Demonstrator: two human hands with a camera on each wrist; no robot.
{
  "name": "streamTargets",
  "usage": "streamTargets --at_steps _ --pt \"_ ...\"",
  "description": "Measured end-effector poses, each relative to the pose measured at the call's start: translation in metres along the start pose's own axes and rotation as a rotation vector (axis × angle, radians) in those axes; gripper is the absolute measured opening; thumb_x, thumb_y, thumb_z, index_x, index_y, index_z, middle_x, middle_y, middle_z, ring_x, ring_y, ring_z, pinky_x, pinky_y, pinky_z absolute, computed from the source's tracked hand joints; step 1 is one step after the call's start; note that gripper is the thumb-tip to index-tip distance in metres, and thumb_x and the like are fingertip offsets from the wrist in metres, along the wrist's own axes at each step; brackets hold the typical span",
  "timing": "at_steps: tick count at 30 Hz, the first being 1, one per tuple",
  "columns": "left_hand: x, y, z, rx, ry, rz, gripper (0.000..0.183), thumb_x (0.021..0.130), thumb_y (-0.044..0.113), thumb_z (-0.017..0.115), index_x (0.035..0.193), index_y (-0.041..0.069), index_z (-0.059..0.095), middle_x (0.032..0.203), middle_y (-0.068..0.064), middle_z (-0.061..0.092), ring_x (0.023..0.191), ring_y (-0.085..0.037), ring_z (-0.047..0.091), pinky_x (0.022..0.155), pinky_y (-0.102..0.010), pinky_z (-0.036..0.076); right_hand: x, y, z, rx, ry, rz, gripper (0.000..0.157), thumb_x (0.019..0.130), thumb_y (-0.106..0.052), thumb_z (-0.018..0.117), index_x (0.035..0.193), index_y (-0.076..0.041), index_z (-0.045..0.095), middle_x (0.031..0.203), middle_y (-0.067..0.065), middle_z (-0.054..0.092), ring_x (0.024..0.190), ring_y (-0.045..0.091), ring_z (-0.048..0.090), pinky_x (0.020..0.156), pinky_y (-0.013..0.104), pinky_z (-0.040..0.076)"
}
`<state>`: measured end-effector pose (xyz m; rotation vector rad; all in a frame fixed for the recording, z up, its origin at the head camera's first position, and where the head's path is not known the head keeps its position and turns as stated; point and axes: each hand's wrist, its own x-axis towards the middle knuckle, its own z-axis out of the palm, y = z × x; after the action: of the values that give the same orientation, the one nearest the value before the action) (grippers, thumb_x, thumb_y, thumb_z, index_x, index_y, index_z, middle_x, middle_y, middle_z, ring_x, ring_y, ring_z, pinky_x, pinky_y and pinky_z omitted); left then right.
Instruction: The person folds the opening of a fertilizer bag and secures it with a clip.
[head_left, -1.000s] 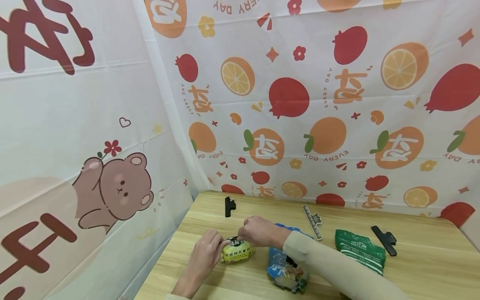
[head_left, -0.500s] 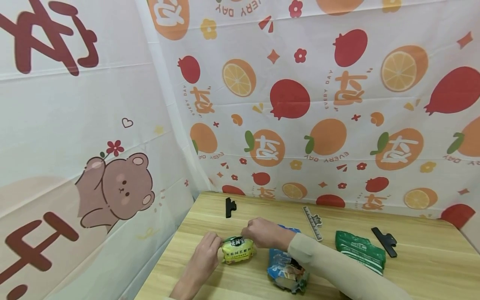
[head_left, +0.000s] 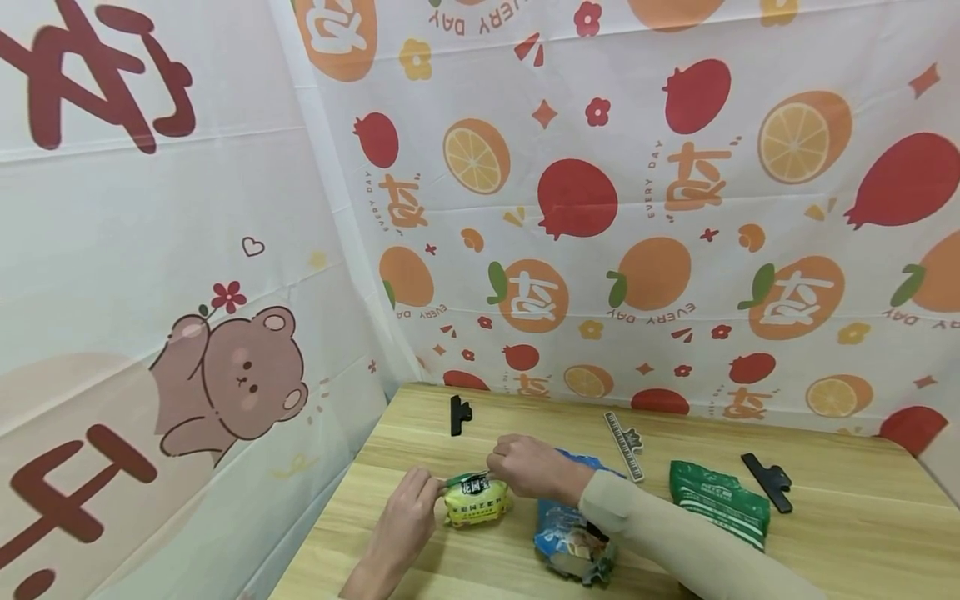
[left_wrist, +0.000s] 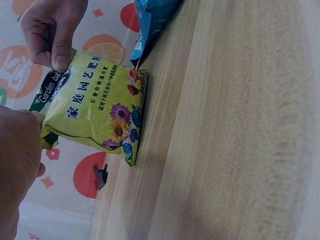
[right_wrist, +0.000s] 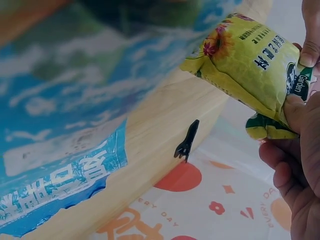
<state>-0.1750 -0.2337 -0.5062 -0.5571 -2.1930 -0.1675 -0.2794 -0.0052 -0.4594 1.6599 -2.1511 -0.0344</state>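
A small yellow fertilizer bag (head_left: pixel 477 506) with printed flowers stands on the table, its green and black top edge folded over. Left of it, my left hand (head_left: pixel 405 518) pinches one end of that edge; in the left wrist view this hand (left_wrist: pixel 17 155) covers the corner. My right hand (head_left: pixel 531 463) pinches the other end between thumb and curled fingers. From the right wrist, the yellow bag (right_wrist: pixel 255 62) appears between the right hand (right_wrist: pixel 306 150) and the left thumb (right_wrist: pixel 311 47). A blue bag (head_left: pixel 566 533) lies under my right forearm, partly hidden.
On the wooden table (head_left: pixel 825 550) lie a black clip (head_left: pixel 459 415) at the back left, a pale patterned clip (head_left: pixel 626 446) behind the blue bag, and another black clip (head_left: pixel 768 483) at the right. Beside that one lies a green bag (head_left: pixel 720 500). Printed cloth (head_left: pixel 577 200) hangs behind.
The right hand has shifted slightly right and the left slightly down. More of the yellow bag's black label now shows between them. In the last half second almost nothing has moved.
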Motion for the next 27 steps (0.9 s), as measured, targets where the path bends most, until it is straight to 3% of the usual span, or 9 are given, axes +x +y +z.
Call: streamTargets --at_steps 8,16,23,27 --pt "0.0015 0.0 -0.0001 -0.015 0.023 -0.004 0.007 0.076 0.006 0.075 0.08 0.005 0.069 0.076 0.002 0.063 0.073 -0.008 0.059 0.07 -0.014 0.053 -0.0035 0.0 0.0002 -0.054 0.0 0.009 0.021 0.103 -0.032 0.059 0.09 -0.018 0.068 0.078 -0.01 0.067 0.071 0.002 0.056 0.072 0.016 0.051" --pt "-0.0003 0.0016 -0.003 0.011 0.025 -0.002 0.016 0.072 0.007 0.081 0.076 0.006 0.066 0.074 0.002 0.061 0.071 -0.008 0.056 0.066 -0.012 0.051 -0.0039 0.0007 0.0024 -0.049 0.002 0.023 0.028 0.101 -0.039 0.062 0.081 -0.019 0.067 0.068 -0.012 0.065 0.062 0.002 0.04 0.061 0.014 0.04" --pt "0.0015 0.0015 -0.0056 0.037 -0.042 -0.021 0.015 0.079 0.013 0.079 0.078 0.011 0.063 0.075 0.004 0.062 0.072 -0.006 0.054 0.064 -0.012 0.048 -0.0055 0.0038 0.0041 -0.085 0.011 0.029 0.031 0.1 -0.044 0.061 0.082 -0.021 0.073 0.072 -0.014 0.07 0.061 0.0 0.043 0.061 0.013 0.04" --pt "0.005 -0.0006 -0.0061 -0.029 -0.103 -0.083 0.024 0.08 0.01 0.082 0.078 0.014 0.058 0.078 0.006 0.06 0.075 -0.006 0.049 0.064 -0.017 0.046 -0.0048 0.0056 0.0039 -0.085 -0.013 0.02 0.031 0.101 -0.044 0.059 0.089 -0.022 0.076 0.079 -0.014 0.073 0.067 -0.001 0.052 0.067 0.013 0.046"
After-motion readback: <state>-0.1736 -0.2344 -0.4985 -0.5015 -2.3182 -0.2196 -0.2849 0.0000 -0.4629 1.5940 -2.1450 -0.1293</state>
